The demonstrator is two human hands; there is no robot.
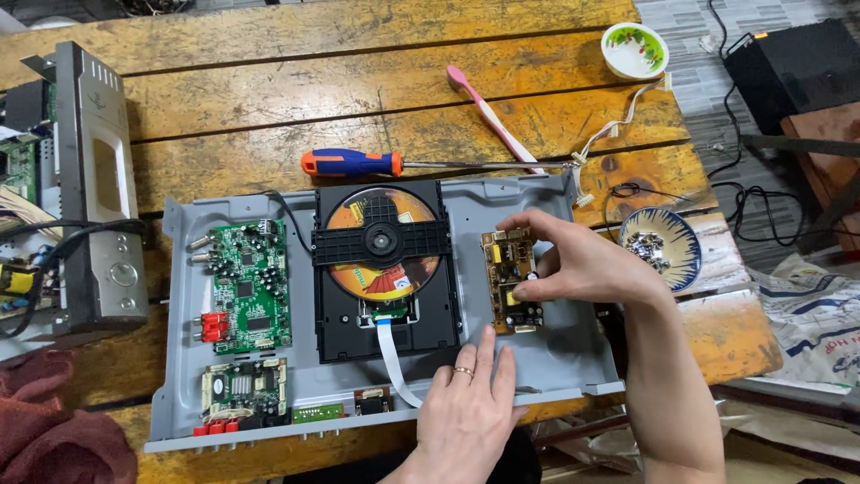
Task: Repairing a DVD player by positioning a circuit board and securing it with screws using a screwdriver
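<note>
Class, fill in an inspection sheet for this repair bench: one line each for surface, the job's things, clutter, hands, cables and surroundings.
Surface: worn wooden table, planks scratched and stained.
Job's things: open grey disc player chassis; yellow-brown circuit board at its right side; black disc drive with an orange disc in the middle; green circuit board at left.
Clutter: orange and blue screwdriver, pink toothbrush, white bowl, blue-patterned bowl of small metal parts.
Hands: right hand pinches the yellow-brown board's right edge; left hand rests flat on the chassis floor.
Cables: white ribbon cable from the drive; white wire bundle past the chassis corner.
Surroundings: silver casing at left; red cloth; black box at right.
</note>
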